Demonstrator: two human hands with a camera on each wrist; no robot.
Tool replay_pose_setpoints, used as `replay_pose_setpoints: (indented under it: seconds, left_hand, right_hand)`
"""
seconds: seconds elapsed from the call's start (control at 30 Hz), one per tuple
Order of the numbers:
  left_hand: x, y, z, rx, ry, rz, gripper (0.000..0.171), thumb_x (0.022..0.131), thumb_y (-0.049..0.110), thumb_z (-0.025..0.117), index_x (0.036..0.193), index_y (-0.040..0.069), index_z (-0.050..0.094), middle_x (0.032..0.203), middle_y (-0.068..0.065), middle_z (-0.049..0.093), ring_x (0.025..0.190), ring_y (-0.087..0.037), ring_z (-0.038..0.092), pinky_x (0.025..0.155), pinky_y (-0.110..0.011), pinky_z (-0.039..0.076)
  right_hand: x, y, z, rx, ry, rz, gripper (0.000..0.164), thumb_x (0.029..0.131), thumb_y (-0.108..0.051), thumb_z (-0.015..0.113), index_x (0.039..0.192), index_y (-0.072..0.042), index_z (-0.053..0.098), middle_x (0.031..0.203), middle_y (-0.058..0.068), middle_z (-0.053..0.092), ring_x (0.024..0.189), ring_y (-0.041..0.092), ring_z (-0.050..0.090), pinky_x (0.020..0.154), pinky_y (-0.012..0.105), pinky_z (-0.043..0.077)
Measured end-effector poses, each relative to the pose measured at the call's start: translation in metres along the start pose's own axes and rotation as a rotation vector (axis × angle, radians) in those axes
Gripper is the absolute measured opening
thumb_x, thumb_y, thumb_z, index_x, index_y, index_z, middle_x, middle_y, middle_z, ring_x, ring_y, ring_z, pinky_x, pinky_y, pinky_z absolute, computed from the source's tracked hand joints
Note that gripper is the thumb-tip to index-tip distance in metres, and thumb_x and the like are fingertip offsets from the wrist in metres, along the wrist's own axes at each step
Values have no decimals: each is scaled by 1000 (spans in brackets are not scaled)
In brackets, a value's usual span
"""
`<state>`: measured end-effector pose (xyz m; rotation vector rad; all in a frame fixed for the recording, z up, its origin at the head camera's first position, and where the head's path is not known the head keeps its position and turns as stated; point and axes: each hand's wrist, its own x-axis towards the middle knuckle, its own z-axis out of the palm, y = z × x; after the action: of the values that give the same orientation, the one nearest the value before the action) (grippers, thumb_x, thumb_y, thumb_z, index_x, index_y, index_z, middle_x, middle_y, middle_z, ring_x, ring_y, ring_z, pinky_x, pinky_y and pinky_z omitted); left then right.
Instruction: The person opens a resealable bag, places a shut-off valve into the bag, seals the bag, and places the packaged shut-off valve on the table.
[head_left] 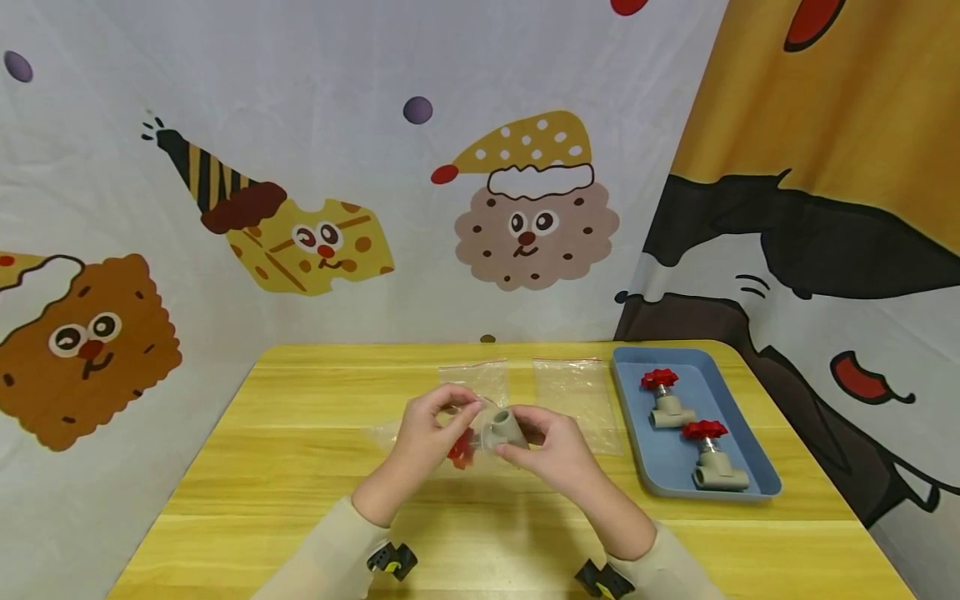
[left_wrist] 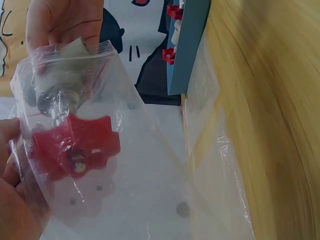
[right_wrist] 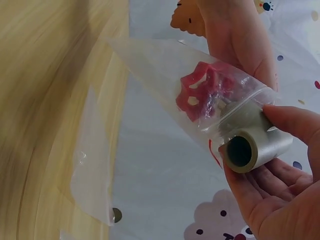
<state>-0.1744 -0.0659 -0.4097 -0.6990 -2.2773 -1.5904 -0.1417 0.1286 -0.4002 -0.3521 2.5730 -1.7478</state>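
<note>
A stop valve with a grey pipe body (right_wrist: 272, 150) and a red handwheel (right_wrist: 197, 95) sits partly inside a clear zip bag (left_wrist: 135, 185). The handwheel lies within the plastic, while the open pipe end sticks out past the bag's mouth. My right hand (head_left: 558, 446) grips the pipe body between thumb and fingers. With thumb and fingertips, my left hand (head_left: 427, 429) pinches the bag near its mouth. Both hands are held over the middle of the table, and the bag's loose end trails to the left in the head view.
On the right of the wooden table (head_left: 300, 492) stands a blue tray (head_left: 723, 392). It holds two more valves (head_left: 671, 414) with red handwheels. Two flat clear bags (head_left: 577, 400) lie behind the hands. A printed curtain (head_left: 360, 75) hangs at the table's back edge.
</note>
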Motion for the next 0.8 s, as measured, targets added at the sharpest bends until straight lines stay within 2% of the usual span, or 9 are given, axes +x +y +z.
replay_pose_setpoints:
  seconds: [0.07, 0.3, 0.57, 0.8]
  left_hand:
    - [0, 1, 1, -11, -6, -12, 7, 89, 26, 66, 92, 20, 68, 90, 8, 70, 83, -7, 63, 74, -26, 55]
    - [0, 1, 4, -69, -24, -23, 10, 90, 25, 64, 92, 16, 68, 89, 3, 70, 80, -12, 63, 61, -26, 57]
    - [0, 3, 3, -8, -24, -18, 11, 90, 26, 65, 97, 19, 70, 92, 6, 70, 83, -8, 64, 65, -24, 56]
    - [0, 3, 3, 22, -27, 36, 13, 89, 23, 66, 96, 16, 73, 93, 2, 72, 82, -8, 65, 67, -23, 55]
  right_hand:
    - [0, 0, 2, -9, 6, -4, 41, 76, -13, 80, 114, -6, 66, 108, 10, 69, 92, 20, 67, 79, 28, 56]
    - [-1, -3, 10, -102, 26, -51, 43, 74, -14, 81, 114, -8, 67, 106, 11, 70, 84, 19, 69, 70, 24, 57]
    - [0, -1, 15, -173, 18, -98, 48, 75, -17, 81, 119, -7, 65, 110, 12, 69, 85, 20, 70, 70, 25, 57]
    - [-1, -1, 17, -218, -1, -130, 47, 76, -18, 80, 119, -9, 65, 110, 11, 69, 86, 20, 70, 69, 20, 56]
